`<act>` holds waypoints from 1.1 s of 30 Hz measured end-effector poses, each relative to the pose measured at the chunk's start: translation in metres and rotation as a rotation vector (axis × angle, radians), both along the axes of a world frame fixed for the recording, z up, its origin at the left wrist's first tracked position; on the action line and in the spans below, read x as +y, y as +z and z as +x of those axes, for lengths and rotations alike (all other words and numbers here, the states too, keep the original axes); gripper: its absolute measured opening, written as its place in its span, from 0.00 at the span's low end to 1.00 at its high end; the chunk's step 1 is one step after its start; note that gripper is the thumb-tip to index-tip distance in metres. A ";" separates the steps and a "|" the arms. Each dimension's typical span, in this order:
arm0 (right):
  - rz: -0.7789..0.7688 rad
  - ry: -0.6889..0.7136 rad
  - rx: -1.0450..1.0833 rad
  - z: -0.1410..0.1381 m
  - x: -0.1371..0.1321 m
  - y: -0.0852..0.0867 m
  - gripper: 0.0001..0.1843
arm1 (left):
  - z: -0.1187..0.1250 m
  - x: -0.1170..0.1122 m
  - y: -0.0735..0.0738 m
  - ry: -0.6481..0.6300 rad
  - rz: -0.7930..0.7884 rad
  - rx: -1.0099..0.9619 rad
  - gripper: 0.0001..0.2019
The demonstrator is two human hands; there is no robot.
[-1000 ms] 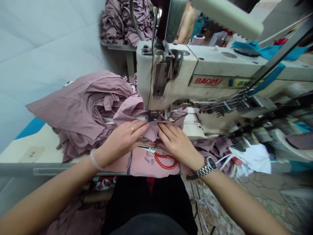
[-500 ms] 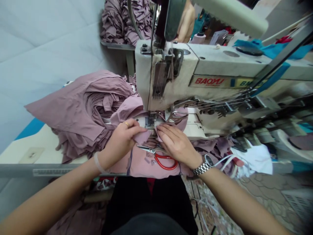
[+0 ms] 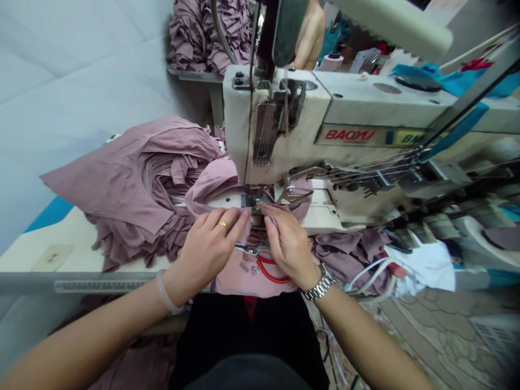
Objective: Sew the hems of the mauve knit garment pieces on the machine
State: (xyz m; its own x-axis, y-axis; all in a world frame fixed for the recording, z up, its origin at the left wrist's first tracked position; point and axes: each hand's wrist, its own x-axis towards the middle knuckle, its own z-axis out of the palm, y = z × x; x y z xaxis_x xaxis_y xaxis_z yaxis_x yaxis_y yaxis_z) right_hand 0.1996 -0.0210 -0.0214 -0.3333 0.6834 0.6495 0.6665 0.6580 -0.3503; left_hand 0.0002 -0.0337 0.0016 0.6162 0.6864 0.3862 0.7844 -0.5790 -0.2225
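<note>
My left hand [image 3: 209,252], with a gold ring and a pale wristband, and my right hand [image 3: 286,244], with a steel watch, both pinch a fold of mauve knit fabric [image 3: 255,230] just in front of the presser foot [image 3: 255,197] of a white industrial sewing machine [image 3: 280,127]. The fold rises between my fingertips. Red-handled scissors [image 3: 260,259] lie on the mauve cloth over my lap, partly hidden beneath my hands. The needle area is mostly hidden by the machine head and cloth.
A large heap of mauve garments [image 3: 130,187] lies on the white table [image 3: 52,259] to the left, and more are stacked on a shelf behind [image 3: 207,38]. A white cloth [image 3: 422,268] and cords sit to the right. A person's arm [image 3: 311,38] shows behind the machine.
My hands have drawn closer together and lifted the fabric fold near the presser foot. My right hand has turned to a fingertip pinch. The scissors are now more covered.
</note>
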 end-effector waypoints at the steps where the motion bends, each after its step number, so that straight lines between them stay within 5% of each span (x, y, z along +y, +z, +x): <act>1: 0.002 -0.003 -0.027 -0.003 -0.001 0.001 0.16 | 0.001 -0.001 -0.001 0.032 -0.001 -0.002 0.21; 7: 0.060 0.011 -0.354 -0.006 -0.004 0.000 0.19 | 0.009 0.002 -0.008 0.020 -0.012 -0.060 0.19; 33: -0.005 0.014 -0.382 0.000 0.005 0.006 0.20 | 0.006 0.012 -0.005 -0.029 -0.039 -0.088 0.19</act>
